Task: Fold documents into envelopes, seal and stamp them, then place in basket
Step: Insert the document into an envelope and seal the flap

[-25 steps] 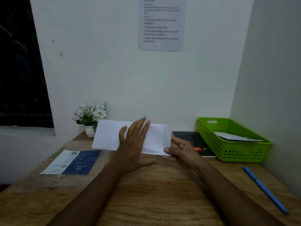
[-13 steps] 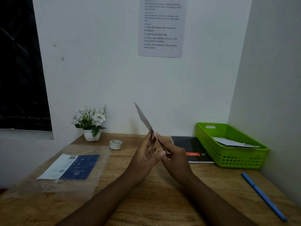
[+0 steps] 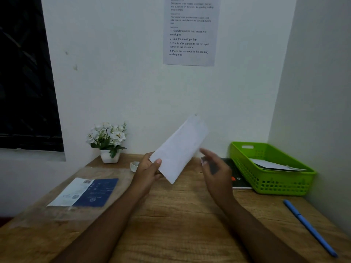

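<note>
A white envelope (image 3: 180, 149) is held up above the wooden desk, tilted with its far end up and to the right. My left hand (image 3: 149, 168) pinches its lower left end, thumb on the near face. My right hand (image 3: 213, 166) hovers just right of the envelope, blurred, fingers loosely spread, holding nothing and apart from the paper. The green basket (image 3: 273, 183) stands at the back right against the wall with an envelope (image 3: 273, 165) lying inside.
A roll of tape (image 3: 134, 166) sits behind my left hand. A flower pot (image 3: 109, 143) stands at the back. A blue and white packet in clear plastic (image 3: 85, 192) lies at left. A dark notebook (image 3: 238, 180) lies beside the basket, a blue pen (image 3: 309, 227) at right.
The envelope was lifted off the desk and turned from edge-on to face me. My right hand let go of it and moved to the right; my left hand now holds it alone.
</note>
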A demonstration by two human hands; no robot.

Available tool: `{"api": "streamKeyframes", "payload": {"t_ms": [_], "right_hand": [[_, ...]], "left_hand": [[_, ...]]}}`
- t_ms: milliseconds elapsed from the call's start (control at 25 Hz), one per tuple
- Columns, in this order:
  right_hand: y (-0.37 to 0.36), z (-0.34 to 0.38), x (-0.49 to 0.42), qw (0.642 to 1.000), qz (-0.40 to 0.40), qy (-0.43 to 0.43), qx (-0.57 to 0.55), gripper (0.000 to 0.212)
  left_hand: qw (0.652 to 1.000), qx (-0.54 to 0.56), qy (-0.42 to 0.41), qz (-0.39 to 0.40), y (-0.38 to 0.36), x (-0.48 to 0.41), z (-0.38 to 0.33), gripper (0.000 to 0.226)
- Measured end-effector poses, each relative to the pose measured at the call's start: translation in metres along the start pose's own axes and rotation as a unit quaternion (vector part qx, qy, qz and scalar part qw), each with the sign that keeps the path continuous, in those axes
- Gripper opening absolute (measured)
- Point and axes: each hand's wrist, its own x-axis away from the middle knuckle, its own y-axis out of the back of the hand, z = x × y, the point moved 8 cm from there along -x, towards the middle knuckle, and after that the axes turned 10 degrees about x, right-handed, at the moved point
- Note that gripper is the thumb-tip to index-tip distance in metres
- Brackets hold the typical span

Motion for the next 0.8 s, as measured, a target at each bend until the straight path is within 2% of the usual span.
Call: {"api": "streamKeyframes", "payload": {"t_ms": [120,200,280,360,440,600,720,800], "right_hand": [[0.032,-0.044,-0.01,0.983,-0.078,-0.159,-0.057,0.039],[0.036,-0.075,-0.011,0.957,-0.065,-0.267,-0.094,0.048],[0.033,-0.092,-0.008,0.928,-0.04,-0.331,-0.168,0.044],[0.039,-0.091,-0.008,0.924,-0.037,-0.327,-0.193,0.026],[0.046,-0.088,-0.01,0.936,-0.019,-0.313,-0.159,0.018],[0.032,-0.078,-0.006,0.939,0.142,-0.291,-0.117,0.024],[0.025,-0.08,-0.001,0.926,0.25,-0.267,-0.09,0.035],[0.028,-0.081,0.002,0.919,0.304,-0.246,-0.049,0.034]], "left_hand": [[0.999,-0.012,0.038,0.028,0.005,-0.001,0.004,0.026],[0.998,0.0,0.057,0.036,0.011,-0.001,0.004,0.021],[0.995,0.017,0.086,0.051,0.016,0.0,0.006,0.022],[0.992,0.002,0.115,0.059,0.022,0.0,0.008,0.023],[0.991,-0.016,0.125,0.047,0.032,-0.002,0.007,0.021],[0.991,-0.075,0.114,-0.013,0.053,-0.004,-0.002,0.011],[0.969,-0.218,0.11,-0.019,0.062,-0.004,-0.003,0.014],[0.936,-0.325,0.125,0.048,0.061,-0.004,0.002,0.015]]}}
